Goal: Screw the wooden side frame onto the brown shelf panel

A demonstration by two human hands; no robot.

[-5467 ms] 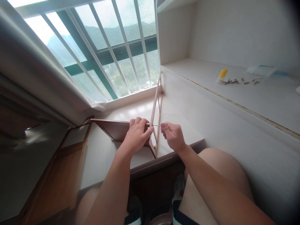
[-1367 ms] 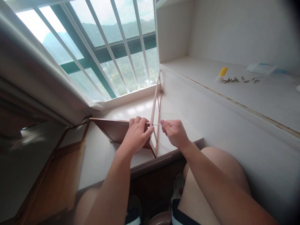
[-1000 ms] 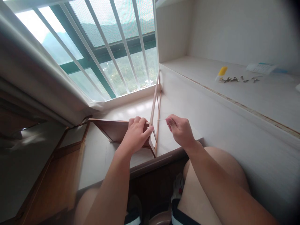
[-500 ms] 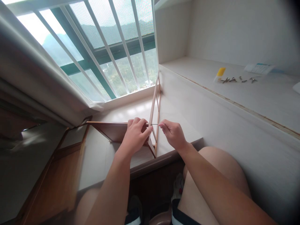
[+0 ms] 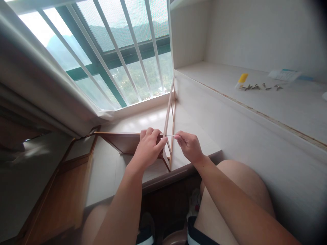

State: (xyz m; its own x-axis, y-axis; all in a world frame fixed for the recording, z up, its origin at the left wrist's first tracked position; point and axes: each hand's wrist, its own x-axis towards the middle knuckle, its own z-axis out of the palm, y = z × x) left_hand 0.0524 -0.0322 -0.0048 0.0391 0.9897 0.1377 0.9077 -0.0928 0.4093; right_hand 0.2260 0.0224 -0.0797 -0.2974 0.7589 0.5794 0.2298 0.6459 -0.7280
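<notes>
My left hand [image 5: 150, 144] is wrapped over the top edge of a brown wooden panel [image 5: 125, 142], where it meets a slim wooden side frame [image 5: 168, 119]. Its thumb lies by the corner joint. On the right of that joint, my right hand [image 5: 188, 144] pinches a thin metal hex key [image 5: 171, 135]. The key runs level, its far end reaching the outer side of the frame by my left thumb. My fingers hide the key's near end. Panel and frame stand joined at an angle on a pale ledge [image 5: 104, 177].
On the pale shelf [image 5: 219, 73] at right lie several metal screws [image 5: 255, 87], a yellow-capped tube [image 5: 242, 80] and a clear plastic packet [image 5: 283, 74]. A barred window [image 5: 122, 54] is ahead, a curtain [image 5: 46, 71] at left. My knees are below the ledge's front edge.
The view has shifted very slightly. Both hands keep their hold, and the hex key stays at the same joint with no clear movement.
</notes>
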